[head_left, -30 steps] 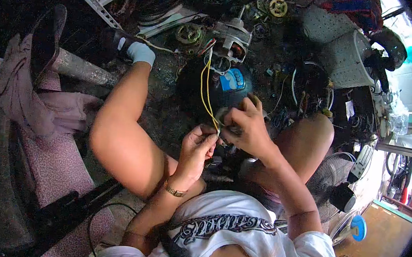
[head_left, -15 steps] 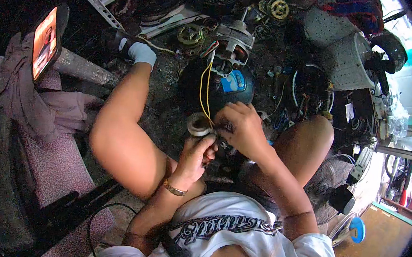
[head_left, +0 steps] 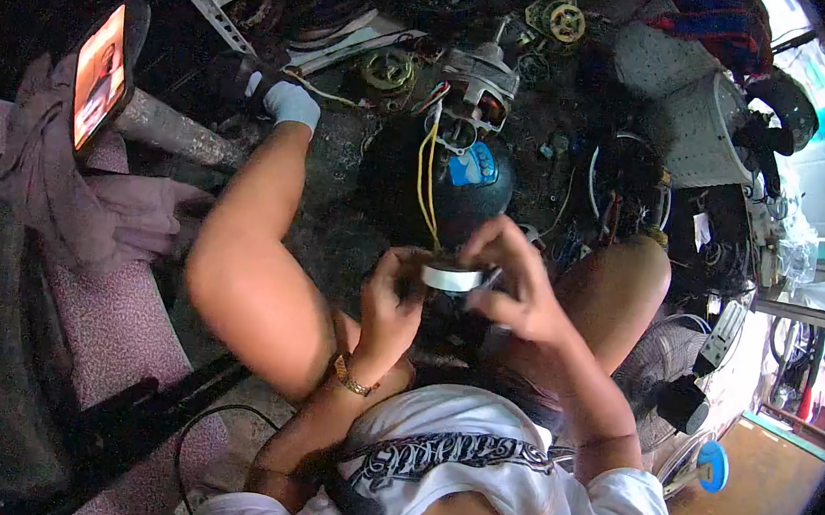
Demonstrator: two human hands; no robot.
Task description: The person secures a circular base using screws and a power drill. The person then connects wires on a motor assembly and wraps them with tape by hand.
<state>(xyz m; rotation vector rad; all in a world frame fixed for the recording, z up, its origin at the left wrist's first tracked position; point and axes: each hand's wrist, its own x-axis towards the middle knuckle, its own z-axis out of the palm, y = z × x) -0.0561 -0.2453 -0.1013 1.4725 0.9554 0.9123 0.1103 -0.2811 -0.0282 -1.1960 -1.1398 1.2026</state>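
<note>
A roll of tape (head_left: 450, 280), seen edge-on as a pale band, is between my two hands. My left hand (head_left: 392, 301) is closed at the lower end of the yellow wires (head_left: 426, 179), its fingertips beside the roll's left side. Curled around the roll's right side, my right hand (head_left: 520, 291) is slightly blurred. The wires run up to an electric motor (head_left: 480, 79) with a metal housing and a shaft pointing up. Beneath the motor is a dark rounded base with a blue label (head_left: 473, 164). The exact wire ends are hidden by my fingers.
A lit phone (head_left: 101, 77) stands at the left near a draped cloth (head_left: 55, 170). Motor parts (head_left: 388, 69) and loose wires litter the dark floor. To the right are a perforated white basket (head_left: 703, 127), a fan (head_left: 658, 359) and a wooden panel (head_left: 760, 495).
The tape roll has turned from showing its open ring to edge-on and shifted right. My left hand has risen slightly; my right hand has moved right and down, around the roll.
</note>
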